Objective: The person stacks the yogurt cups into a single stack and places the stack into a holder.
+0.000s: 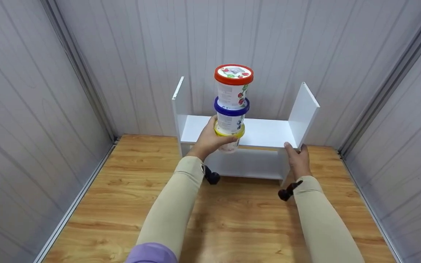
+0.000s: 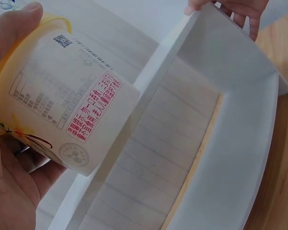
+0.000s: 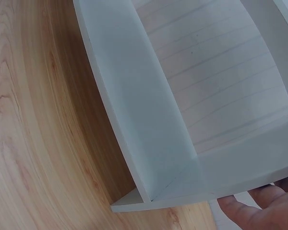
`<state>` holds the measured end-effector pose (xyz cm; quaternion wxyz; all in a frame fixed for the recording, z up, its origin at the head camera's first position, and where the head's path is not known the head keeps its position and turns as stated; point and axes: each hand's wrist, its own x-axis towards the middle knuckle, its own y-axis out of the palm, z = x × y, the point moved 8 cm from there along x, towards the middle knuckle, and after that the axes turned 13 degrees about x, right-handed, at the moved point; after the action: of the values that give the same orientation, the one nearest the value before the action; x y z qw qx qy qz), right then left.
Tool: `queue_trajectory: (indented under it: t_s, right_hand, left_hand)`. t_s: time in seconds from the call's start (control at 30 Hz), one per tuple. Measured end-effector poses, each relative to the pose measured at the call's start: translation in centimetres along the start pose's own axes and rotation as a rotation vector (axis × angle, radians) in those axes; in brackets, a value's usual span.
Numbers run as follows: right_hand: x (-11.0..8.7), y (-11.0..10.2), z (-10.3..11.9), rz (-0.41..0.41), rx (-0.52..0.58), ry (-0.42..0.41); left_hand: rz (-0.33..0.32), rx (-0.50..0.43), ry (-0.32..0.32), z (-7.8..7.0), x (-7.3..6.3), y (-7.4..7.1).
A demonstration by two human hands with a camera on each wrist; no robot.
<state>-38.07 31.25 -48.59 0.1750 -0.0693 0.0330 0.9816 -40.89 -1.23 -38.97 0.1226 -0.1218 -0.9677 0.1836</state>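
My left hand [image 1: 210,139] grips the lowest of three stacked paper tubs, a white tub with a yellow lid [image 2: 72,103], thumb on one side and fingers round the other. On top of it stand a blue-lidded tub [image 1: 229,122] and a red-lidded tub [image 1: 232,94]. The stack is held upright in front of the upper board of a white two-tier shelf [image 1: 267,133]. At the shelf's right front corner, my right hand [image 1: 299,160] holds the side panel, its thumb at the board's edge and its fingers round the outside.
The shelf stands on a wood-grain floor [image 1: 133,175] near the back wall [image 1: 152,65]. Its side panels [image 1: 307,111] rise above the upper board, and a lower board [image 1: 247,166] lies beneath. Panelled walls [image 1: 27,120] close in both sides.
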Motion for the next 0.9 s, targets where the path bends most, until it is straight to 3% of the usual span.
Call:
queue_trajectory:
  t_s: [0.33, 0.67, 0.9]
  right_hand:
    - [-0.3, 0.6, -0.2, 0.000, 0.012, -0.013]
    - [-0.3, 0.7, 0.0, -0.024, 0.038, -0.058]
    - [-0.2, 0.6, -0.2, -0.037, 0.018, -0.044]
  left_hand:
    - [-0.010, 0.001, -0.040, 1.0, 0.4, -0.1]
    - [0.003, -0.008, 0.004, 0.9, 1.0, 0.2]
    - [-0.005, -0.014, -0.036, 1.1, 1.5, 0.4]
